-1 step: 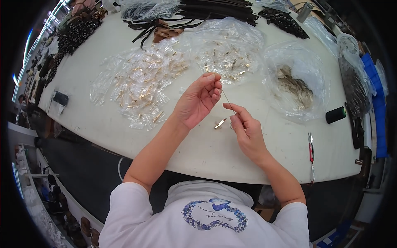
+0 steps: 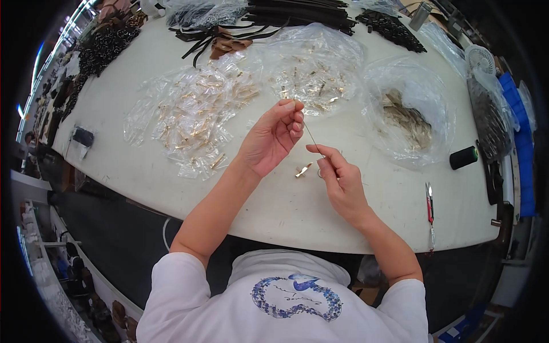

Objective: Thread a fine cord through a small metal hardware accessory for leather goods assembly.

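Note:
My left hand is raised over the white table, its fingertips pinched on the upper end of a thin thread. Lower and to the right, my right hand pinches the other end, and the thread runs taut and slanted between the two hands. A small gold metal clasp lies on the table just left of my right hand, touched by neither hand. Whether a small ring sits at my right fingertips is too small to tell.
Clear bags of gold fittings lie spread behind my hands, with another bag and one of bronze parts beyond. A black spool and red-handled snips sit at the right. Black straps and chains line the far edge.

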Demonstrator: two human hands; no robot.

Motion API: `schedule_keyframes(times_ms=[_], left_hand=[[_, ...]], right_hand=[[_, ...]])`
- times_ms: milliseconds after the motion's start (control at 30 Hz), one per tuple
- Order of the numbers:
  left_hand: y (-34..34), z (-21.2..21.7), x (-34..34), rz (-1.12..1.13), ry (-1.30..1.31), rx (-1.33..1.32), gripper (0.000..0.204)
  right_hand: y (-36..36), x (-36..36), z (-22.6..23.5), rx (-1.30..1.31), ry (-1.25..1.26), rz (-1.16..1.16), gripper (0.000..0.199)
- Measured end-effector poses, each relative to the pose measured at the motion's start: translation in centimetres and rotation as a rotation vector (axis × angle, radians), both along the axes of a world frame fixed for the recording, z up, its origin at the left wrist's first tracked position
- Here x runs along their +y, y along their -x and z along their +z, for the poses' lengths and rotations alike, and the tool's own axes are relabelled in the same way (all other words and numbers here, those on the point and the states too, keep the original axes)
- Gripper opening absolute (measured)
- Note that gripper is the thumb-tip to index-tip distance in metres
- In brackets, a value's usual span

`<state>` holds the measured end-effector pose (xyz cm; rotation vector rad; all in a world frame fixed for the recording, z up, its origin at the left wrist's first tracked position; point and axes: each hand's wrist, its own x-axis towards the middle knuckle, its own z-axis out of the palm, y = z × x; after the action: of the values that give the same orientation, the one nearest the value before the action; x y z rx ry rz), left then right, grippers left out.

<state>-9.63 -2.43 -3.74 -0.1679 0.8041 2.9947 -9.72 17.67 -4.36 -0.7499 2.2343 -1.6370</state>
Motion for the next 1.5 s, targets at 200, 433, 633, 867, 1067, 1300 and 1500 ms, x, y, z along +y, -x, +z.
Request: schedule_keyframes(times_ms=[200, 433, 633, 867, 1067, 1300, 1500], left_hand=[[0.1, -0.1, -0.3, -0.030, 0.091, 0.060, 0.012], [-0.3, -0.1, -0.1, -0.040, 0.254, 0.011, 0.011], [-0.3, -0.3, 0.0, -0.050, 0.355, -0.013, 0.010], [-0.1, -0.5, 0.2, -0.025, 0.322, 0.011, 0.011], [0.9, -0.4, 0.3, 0.027, 0.348, -0.080, 0.016], [0.6, -1.8, -1.0, 0.026, 0.290, -0.002, 0.013], [0.8, -1.7, -0.3, -0.033, 0.361, 0.050, 0.009]], right_hand=[[0.4, 0.2, -0.5, 0.537, -0.056, 0.023, 0.029], [0.7, 0.2, -1.2, 0.796, -0.230, 0.090, 0.029], [0.3, -0.1, -1.9, 0.871, -0.312, 0.118, 0.028], [0.4, -0.2, -2.6, 0.808, -0.222, 0.117, 0.023], [0.3, 0.4, -1.5, 0.688, -0.263, 0.034, 0.025], [0.2, 0.3, -2.3, 0.681, -0.241, 0.028, 0.024], [0.0, 0.5, -3.3, 0.769, -0.310, 0.086, 0.022]])
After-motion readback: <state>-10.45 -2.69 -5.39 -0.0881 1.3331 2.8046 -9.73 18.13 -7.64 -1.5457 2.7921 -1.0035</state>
